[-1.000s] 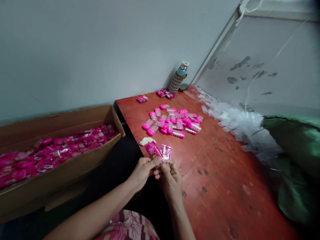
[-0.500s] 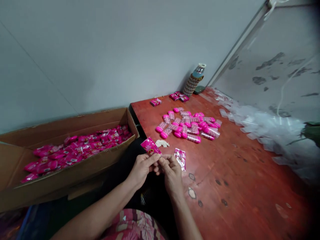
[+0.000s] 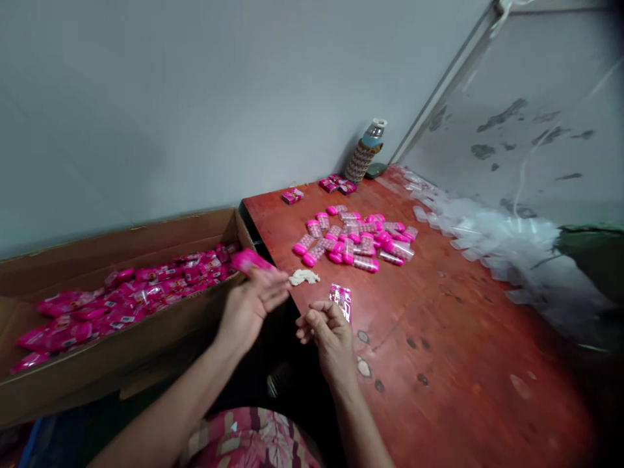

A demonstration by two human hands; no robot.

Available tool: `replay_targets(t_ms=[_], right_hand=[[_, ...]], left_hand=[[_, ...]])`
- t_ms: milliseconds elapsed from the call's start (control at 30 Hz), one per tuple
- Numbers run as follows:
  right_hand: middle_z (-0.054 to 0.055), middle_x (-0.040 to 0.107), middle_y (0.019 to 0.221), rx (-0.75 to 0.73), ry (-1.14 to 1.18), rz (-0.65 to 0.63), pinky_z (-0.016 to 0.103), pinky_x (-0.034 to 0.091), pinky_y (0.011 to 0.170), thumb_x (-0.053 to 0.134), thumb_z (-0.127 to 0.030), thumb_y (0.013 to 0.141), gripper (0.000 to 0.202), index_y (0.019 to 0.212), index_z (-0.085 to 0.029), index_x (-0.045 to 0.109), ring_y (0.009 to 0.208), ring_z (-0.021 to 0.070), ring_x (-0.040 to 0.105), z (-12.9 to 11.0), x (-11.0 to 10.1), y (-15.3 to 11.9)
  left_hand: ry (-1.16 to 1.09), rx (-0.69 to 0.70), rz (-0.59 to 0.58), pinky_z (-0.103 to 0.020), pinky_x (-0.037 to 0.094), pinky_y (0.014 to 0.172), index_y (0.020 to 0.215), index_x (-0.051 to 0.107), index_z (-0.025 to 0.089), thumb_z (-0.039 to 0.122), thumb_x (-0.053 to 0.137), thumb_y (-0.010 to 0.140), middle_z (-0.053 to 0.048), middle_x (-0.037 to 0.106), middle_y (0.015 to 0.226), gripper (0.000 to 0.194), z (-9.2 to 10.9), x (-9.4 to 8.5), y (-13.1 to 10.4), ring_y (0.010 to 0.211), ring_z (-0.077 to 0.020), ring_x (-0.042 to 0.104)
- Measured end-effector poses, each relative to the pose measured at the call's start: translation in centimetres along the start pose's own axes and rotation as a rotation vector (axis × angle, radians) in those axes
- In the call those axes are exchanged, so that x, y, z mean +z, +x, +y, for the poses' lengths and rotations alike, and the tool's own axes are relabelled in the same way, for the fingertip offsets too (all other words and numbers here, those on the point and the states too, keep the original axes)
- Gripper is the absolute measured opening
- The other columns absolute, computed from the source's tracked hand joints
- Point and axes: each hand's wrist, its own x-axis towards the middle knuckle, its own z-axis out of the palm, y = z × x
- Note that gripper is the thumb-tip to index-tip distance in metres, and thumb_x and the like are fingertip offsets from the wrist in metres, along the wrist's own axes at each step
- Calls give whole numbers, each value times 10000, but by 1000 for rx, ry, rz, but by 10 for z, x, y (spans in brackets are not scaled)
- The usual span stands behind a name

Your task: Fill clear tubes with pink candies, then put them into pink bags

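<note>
My left hand (image 3: 249, 304) is blurred by motion beside the cardboard box's near right corner, with a pink foil packet (image 3: 252, 261) at its fingers. Over the table edge, my right hand (image 3: 326, 331) has its thumb and fingers pinched together; whatever is between them is hidden or too small to name. Just behind the right hand lies a flat pink and clear sachet (image 3: 341, 299). A crumpled white scrap (image 3: 304, 277) sits at the table's edge between the hands. Farther back is a pile of clear tubes with pink caps (image 3: 361, 240).
The long cardboard box (image 3: 185, 318) at the left holds many pink packets (image 3: 146, 292). On the red table (image 3: 468, 364), a bottle in a woven sleeve (image 3: 361, 159) and small pink boxes (image 3: 336, 183) stand by the wall. Clear plastic pieces (image 3: 492, 240) are heaped at the right.
My left hand has parted from the right and moved left toward the box with the pink packet. My right hand stays near the table edge, fingers still pinched. The view has shifted slightly.
</note>
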Motion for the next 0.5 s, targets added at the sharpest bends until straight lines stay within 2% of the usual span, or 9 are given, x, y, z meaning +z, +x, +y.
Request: replay_targets(t_ms=[67,133,233,333,400,500], right_hand=[[-8,624,630,-7,4,45,187,420,437,582,-316,766,183,861,-192,486,483,98,557,-6,-12,-5],[-7,620,634,-27,-11,111,186,420,448,566,-322,778,167,857,-190,500,488,93,552,-13,-28,-9],[-13,609,618,-36,-76,220,178,416,451,576,-338,766,166,799,-185,518,485,85,541,-20,-53,-14],[-16,603,604,17,-142,272,163,383,395,609,-371,725,211,782,-185,525,463,85,529,-23,-71,-18],[-5,607,620,42,-159,273,159,362,361,621,-390,704,245,794,-181,529,463,91,532,-23,-80,-21],[7,610,642,49,-156,250,168,359,346,619,-405,695,264,792,-178,525,461,98,532,-21,-88,-23]], left_hand=[[-7,138,96,-379,466,808,959,602,111,552,516,708,-134,649,969,515,14,-4,10,886,-228,611],[117,168,78,-416,448,838,1068,557,102,568,469,730,-157,629,1024,582,11,-4,19,931,-251,597],[602,243,-134,-420,392,916,1104,560,128,460,514,756,-138,591,1116,483,-23,6,24,1023,-255,549],[1187,486,-362,-406,314,991,1106,571,181,379,521,775,-97,536,1203,389,-70,20,26,1142,-236,451],[1461,635,-413,-455,273,1006,1116,562,184,338,520,784,-99,512,1229,368,-94,27,27,1191,-254,387],[1650,776,-403,-508,232,1008,1073,586,194,291,504,800,-79,521,1223,301,-111,29,30,1220,-278,335]])
